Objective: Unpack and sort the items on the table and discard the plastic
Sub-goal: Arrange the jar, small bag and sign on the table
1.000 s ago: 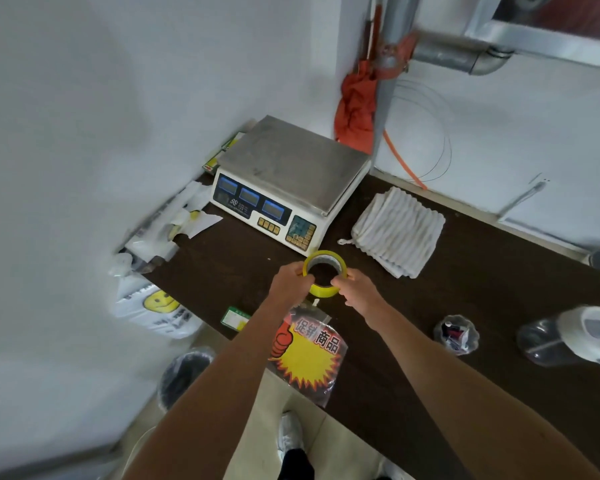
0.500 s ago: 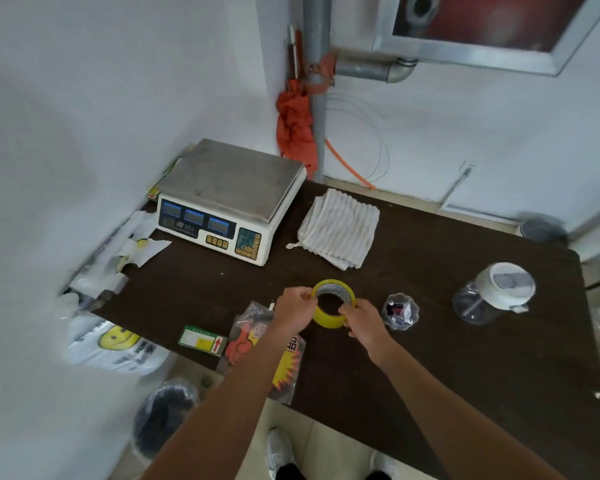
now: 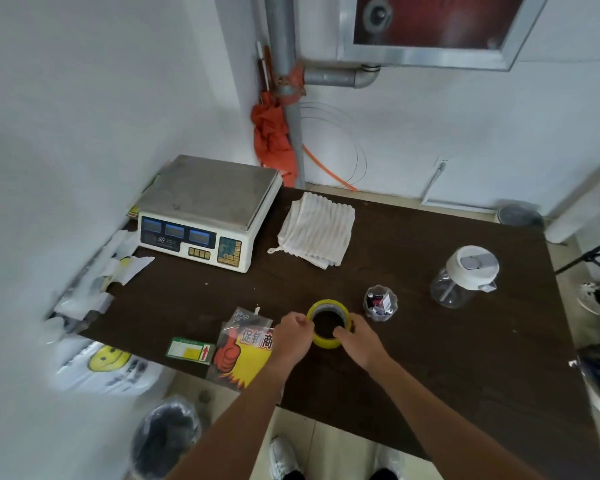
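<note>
The fingers of the left hand (image 3: 293, 336) are curled and pinch the left side of the yellow tape (image 3: 324, 341). The fingers of the right hand (image 3: 359, 339) are curled round the right side of the tape, so both hands hold it. The tape is near the front of the table (image 3: 430, 358), about in the middle. It is not clear if the tape sits on the table or is lifted a little. Just beside the tape, on the right, is a small clear cup (image 3: 380, 303) with little things in it. Further right stands a clear jar (image 3: 465, 277) with a white lid. Just left of the left hand lies a clear bag (image 3: 239, 351) with a red thumb and a yellow star on it. It hangs over the front edge of the table. Next to that bag, further left, is a green card (image 3: 187, 349). At the back left of the table stands a scale (image 3: 205, 209). A folded white towel (image 3: 317, 233) lies just right of it. Torn white paper (image 3: 129, 268) lies at the left edge of the table. On the floor to the left are a white bag with a smiley face (image 3: 104, 362) and a bin (image 3: 165, 438) with a black liner. An orange cloth (image 3: 271, 140) hangs by a grey pipe (image 3: 286, 64) in the corner.
</note>
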